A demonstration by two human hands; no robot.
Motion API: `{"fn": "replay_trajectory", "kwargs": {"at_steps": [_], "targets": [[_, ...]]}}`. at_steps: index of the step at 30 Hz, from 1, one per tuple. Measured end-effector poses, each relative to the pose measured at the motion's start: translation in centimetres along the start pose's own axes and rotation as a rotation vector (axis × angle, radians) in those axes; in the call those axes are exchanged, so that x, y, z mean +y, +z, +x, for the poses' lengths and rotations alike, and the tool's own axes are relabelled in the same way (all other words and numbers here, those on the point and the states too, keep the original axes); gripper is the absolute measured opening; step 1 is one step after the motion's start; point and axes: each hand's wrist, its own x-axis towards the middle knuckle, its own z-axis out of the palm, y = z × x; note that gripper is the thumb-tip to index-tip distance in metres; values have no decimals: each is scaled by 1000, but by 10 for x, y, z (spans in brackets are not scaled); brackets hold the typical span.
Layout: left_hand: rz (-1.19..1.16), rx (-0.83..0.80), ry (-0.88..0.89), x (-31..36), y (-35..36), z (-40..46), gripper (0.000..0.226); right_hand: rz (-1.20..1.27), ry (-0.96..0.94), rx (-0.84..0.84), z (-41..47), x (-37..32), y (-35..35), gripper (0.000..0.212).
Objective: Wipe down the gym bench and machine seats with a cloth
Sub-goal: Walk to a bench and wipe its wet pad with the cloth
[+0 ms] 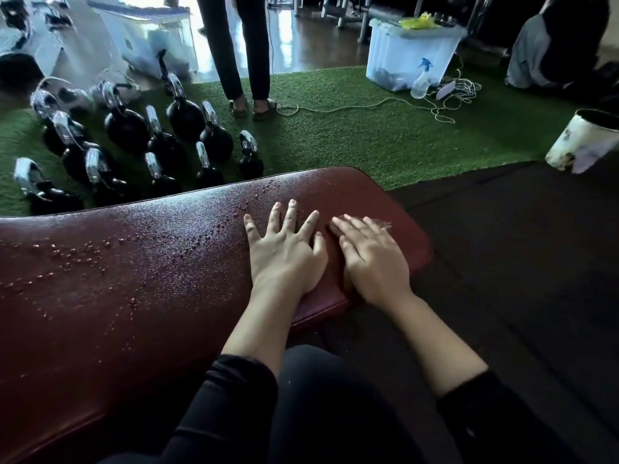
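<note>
Both hands lie flat, fingers straight, holding nothing, on the right end of the wet red bench surface (150,262): left hand (284,252) just beside right hand (371,256)

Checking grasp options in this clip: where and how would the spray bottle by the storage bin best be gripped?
Grip the spray bottle by the narrow neck just below its blue trigger head, coming from above. It stands upright on the turf beside the clear bin, so the top is free. Both hands, left hand and right hand, lie flat on the wet bench.
</note>
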Motion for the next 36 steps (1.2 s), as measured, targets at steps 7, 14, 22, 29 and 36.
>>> {"fn": "replay_trajectory", "kwargs": {"at_steps": [7,14,22,29,36], "targets": [[1,-7,5,-1,-1,-2,54,94,184,-105,38,68,-27,44],[-2,-1,-1,1,-1,-1,52,-11,76,50,-20,14,-7,50],[-3,-1,-4,0,-2,-2,52,24,122,-194,48,46,-23,45],[-16,7,-24,1,-2,-1,53,11,164,-13,-6,59,-21,46],[-56,19,-108,-1,0,11,57,63,-90,-317,57,4,-9,47]]}}
